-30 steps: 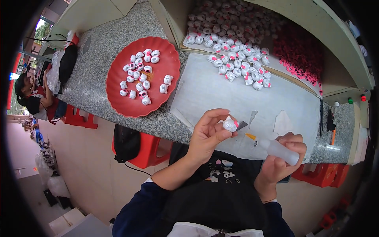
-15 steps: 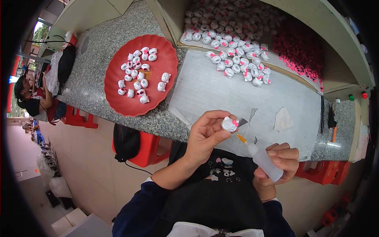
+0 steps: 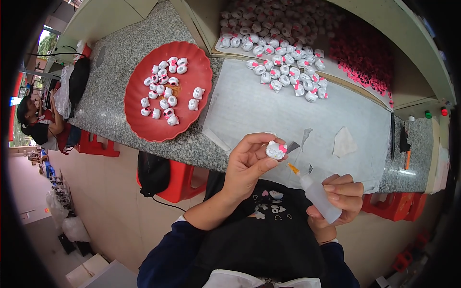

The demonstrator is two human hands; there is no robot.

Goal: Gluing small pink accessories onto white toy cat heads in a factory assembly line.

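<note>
Pinched between the thumb and fingers of my left hand (image 3: pixel 249 161) is a small white cat-head piece (image 3: pixel 276 150) with a pink bow, held above the paper-covered bench. My right hand (image 3: pixel 343 199) is wrapped round a translucent squeeze bottle (image 3: pixel 321 198), tilted up to the left. Its orange-yellow nozzle (image 3: pixel 293 168) points toward the cat head, with a small gap between them. Several like pieces lie on the white paper (image 3: pixel 269 113) beyond my hands, some with pink bows. A red scalloped plate (image 3: pixel 139 120) to the left carries more white heads.
A shelf compartment at the back holds a heap of white heads (image 3: pixel 288 24) and a pile of pink pieces (image 3: pixel 360 62). A white scrap (image 3: pixel 344 142) lies on the paper. Red stools (image 3: pixel 177 189) stand under the bench edge. Another person (image 3: pixel 41 120) sits far left.
The cat head has turned slightly in my left fingers, with its face more toward view. The bottle has stayed close to where it was. The whole view has shifted a little.
</note>
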